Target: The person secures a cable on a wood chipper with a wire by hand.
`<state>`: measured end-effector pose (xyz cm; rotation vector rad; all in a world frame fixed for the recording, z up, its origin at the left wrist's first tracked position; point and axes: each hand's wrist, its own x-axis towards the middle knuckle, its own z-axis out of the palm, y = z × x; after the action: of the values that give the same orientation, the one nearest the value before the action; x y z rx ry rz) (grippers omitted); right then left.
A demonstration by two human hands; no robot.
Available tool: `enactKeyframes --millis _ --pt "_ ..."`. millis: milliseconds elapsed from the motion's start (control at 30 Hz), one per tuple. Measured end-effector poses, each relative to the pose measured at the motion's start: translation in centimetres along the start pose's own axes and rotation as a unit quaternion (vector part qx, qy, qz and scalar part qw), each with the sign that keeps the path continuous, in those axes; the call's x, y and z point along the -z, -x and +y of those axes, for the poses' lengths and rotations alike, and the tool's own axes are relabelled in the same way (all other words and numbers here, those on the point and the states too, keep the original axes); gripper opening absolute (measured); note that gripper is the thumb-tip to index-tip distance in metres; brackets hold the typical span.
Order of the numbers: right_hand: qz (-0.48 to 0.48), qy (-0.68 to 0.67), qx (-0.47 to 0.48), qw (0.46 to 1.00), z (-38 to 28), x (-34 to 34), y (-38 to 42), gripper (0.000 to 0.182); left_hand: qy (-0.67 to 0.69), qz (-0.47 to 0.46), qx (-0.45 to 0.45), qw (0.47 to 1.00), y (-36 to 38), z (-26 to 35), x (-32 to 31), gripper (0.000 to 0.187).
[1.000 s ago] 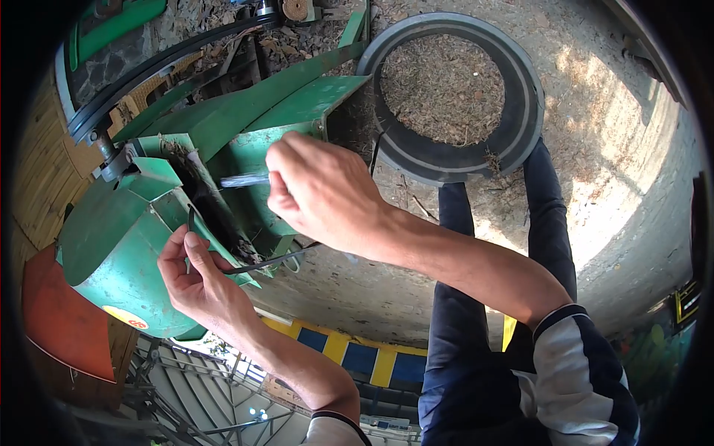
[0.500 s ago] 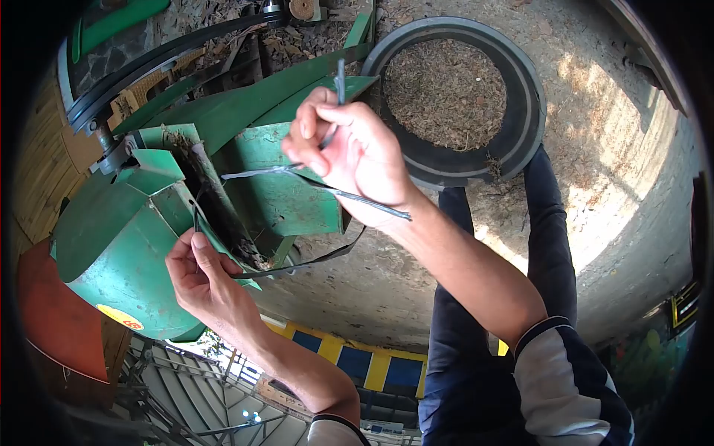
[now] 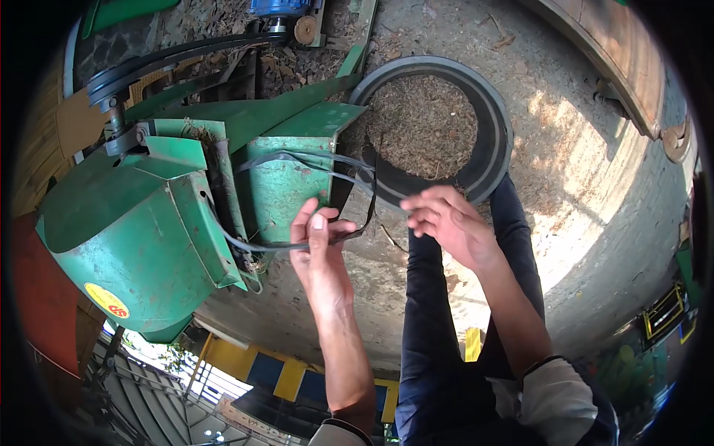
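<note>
My left hand (image 3: 320, 249) pinches a thin black strip (image 3: 271, 247) between thumb and fingers, in front of a green metal machine (image 3: 141, 245). One part of the strip runs left from that hand to the machine's flange edge. The rest loops up on the right and back across the green chute (image 3: 290, 201); how its ends are fixed I cannot make out. My right hand (image 3: 450, 225) is off to the right, fingers apart and slightly blurred, holding nothing, in front of the black ring-shaped tub (image 3: 492, 123).
Dry chopped plant matter (image 3: 424, 126) lies within the tub's rim. A belt and pulley (image 3: 111, 89) and a blue motor (image 3: 281, 7) sit at the upper left. My legs (image 3: 428, 312) are below the tub. A wooden edge (image 3: 610, 59) stands at the upper right.
My right hand has let go of the strip and moved right and down. My left hand has shifted right, away from the flange, with the strip still in it. The view has shifted somewhat.
</note>
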<state>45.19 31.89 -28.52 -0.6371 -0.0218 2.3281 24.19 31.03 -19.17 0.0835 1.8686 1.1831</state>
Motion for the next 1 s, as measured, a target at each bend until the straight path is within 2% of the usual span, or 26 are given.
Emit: enactKeyframes --millis 33,100,167,200,267,333,400,467,533,600,667,700,733,767,833,867,900,967,1000 --pt "0.03 -0.07 -0.012 0.997 0.8 1.9 2.5 0.05 0.006 0.001 -0.003 1.0 -0.6 -0.7 0.0 0.052" --pt "0.167 -0.233 0.001 0.958 3.5 7.9 8.0 0.052 0.015 0.007 -0.033 0.999 -1.2 -1.8 0.1 0.049" --pt "0.317 -0.267 0.069 0.907 7.6 15.4 12.6 0.053 0.006 0.013 -0.043 0.999 -2.0 -1.9 0.2 0.048" --pt "0.382 -0.254 0.064 0.886 9.0 17.1 13.0 0.052 -0.007 0.022 -0.06 0.998 -2.6 -1.8 0.2 0.047" --pt "0.36 -0.237 -0.005 0.902 10.5 18.6 11.0 0.05 -0.007 0.046 -0.064 0.997 -3.0 -1.6 -0.1 0.044" --pt "0.34 -0.233 -0.021 0.911 10.5 18.9 8.3 0.049 -0.024 0.01 -0.079 0.997 -3.0 -1.5 -0.1 0.042" --pt "0.327 -0.235 0.002 0.915 9.9 22.0 4.9 0.049 -0.032 0.008 -0.107 0.994 -3.1 -1.2 -0.6 0.038" --pt "0.347 -0.235 0.036 0.907 9.0 26.6 1.9 0.048 -0.029 -0.031 -0.137 0.99 -3.5 -0.9 -0.3 0.04" --pt "0.317 -0.219 0.042 0.922 5.0 27.8 -1.5 0.044 -0.007 -0.051 -0.138 0.989 -3.2 -0.5 -0.2 0.049" --pt "0.285 -0.176 0.058 0.94 0.9 26.1 -3.4 0.039 0.083 -0.078 -0.127 0.985 -1.5 0.0 -1.0 0.051" --pt "0.261 -0.011 0.017 0.965 -2.4 26.4 -3.1 0.035 0.092 -0.082 -0.12 0.985 0.2 0.0 -1.0 0.053" --pt "0.258 -0.007 0.02 0.966 -4.3 25.1 -2.8 0.035 0.092 -0.073 -0.113 0.987 1.2 -0.2 -0.8 0.053" --pt "0.274 0.24 0.035 0.931 -7.0 22.5 -2.2 0.032 0.093 -0.065 -0.109 0.988 1.8 -0.4 -0.9 0.052" --pt "0.275 0.471 0.047 0.837 -9.6 19.3 -1.5 0.03 0.099 -0.066 -0.114 0.986 2.2 -0.4 -1.2 0.052" --pt "0.197 0.473 0.192 0.837 -12.0 10.2 -0.8 0.035 0.09 -0.065 -0.132 0.985 3.2 -0.3 -1.3 0.039" --pt "0.098 0.524 0.222 0.816 -12.3 7.8 -0.9 0.048 0.085 -0.064 -0.136 0.985 4.0 -0.1 -1.4 0.034" --pt "0.036 0.524 0.223 0.821 -12.0 3.6 -0.7 0.059 0.099 -0.035 -0.129 0.986 4.6 0.4 -2.3 0.029" --pt "-0.088 0.515 0.151 0.839 -8.6 -2.8 -0.7 0.085 0.149 -0.038 -0.102 0.983 5.5 1.2 -2.8 0.028" --pt "-0.144 0.522 0.119 0.832 -6.0 -5.0 -0.6 0.091 0.172 -0.032 -0.086 0.981 6.0 1.9 -3.3 0.028"
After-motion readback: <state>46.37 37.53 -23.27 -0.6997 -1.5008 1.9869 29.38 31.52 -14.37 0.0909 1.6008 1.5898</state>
